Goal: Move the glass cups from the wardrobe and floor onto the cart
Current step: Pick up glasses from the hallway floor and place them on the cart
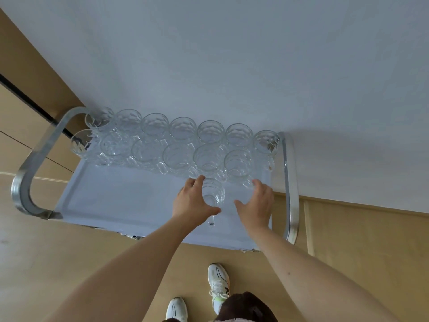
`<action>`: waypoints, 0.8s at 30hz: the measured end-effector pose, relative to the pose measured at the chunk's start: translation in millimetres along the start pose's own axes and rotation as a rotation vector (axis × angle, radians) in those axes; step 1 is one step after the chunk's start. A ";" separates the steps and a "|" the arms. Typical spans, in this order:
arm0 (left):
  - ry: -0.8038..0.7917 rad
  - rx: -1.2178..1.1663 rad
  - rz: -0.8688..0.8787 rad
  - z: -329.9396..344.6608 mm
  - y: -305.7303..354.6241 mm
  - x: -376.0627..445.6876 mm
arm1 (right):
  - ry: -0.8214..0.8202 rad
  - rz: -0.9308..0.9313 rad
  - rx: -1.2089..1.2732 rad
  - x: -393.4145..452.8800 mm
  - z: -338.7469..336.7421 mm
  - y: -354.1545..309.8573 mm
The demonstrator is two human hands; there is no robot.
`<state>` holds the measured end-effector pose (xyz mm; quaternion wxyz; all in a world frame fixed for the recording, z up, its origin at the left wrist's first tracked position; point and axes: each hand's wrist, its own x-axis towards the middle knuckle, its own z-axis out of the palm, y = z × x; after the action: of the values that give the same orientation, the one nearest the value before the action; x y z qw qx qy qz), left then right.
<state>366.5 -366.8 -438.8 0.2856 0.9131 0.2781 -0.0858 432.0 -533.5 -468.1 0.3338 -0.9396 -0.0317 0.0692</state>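
A white cart with metal handles stands against the wall. Several clear glass cups stand in two rows along its far side. My left hand grips one more glass cup, held over the tray just in front of the rows, its handle pointing toward me. My right hand hovers open beside that cup on the right, fingers spread, its fingertips close to a front-row cup near the right end.
The metal handle loops rise at both ends of the cart, the right one near my right hand. A white wall is behind. Wooden floor and my white shoes are below. A wood panel with a dark gap stands at the left.
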 end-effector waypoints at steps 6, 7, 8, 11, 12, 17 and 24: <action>0.011 0.033 0.018 0.4 -1.2 -6.3 | -0.180 -0.015 0.009 -26.4 4.5 0.5; 0.021 0.033 0.012 0.9 -1.4 -7.6 | -0.202 -0.018 0.010 -27.1 5.4 -1.1; 0.033 0.026 0.000 1.0 -1.3 -8.9 | -0.218 -0.020 0.013 -27.2 6.0 -2.9; 0.077 -0.015 -0.072 -1.9 -1.5 -11.4 | -0.266 -0.053 0.009 -26.7 8.5 -8.2; 0.095 -0.022 -0.097 -4.2 -3.1 -11.6 | -0.284 -0.068 0.004 -26.5 9.5 -9.8; 0.178 -0.026 -0.176 -27.6 -31.4 -14.0 | -0.345 -0.144 -0.035 -26.3 18.1 -23.7; 0.225 -0.008 -0.265 -72.7 -100.0 -17.1 | -0.392 -0.244 -0.066 -39.0 57.2 -76.0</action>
<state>296.5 -265.0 -421.0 0.2426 0.8711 0.4267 -0.0186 383.8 -443.1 -459.7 0.2964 -0.9077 -0.2114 0.2086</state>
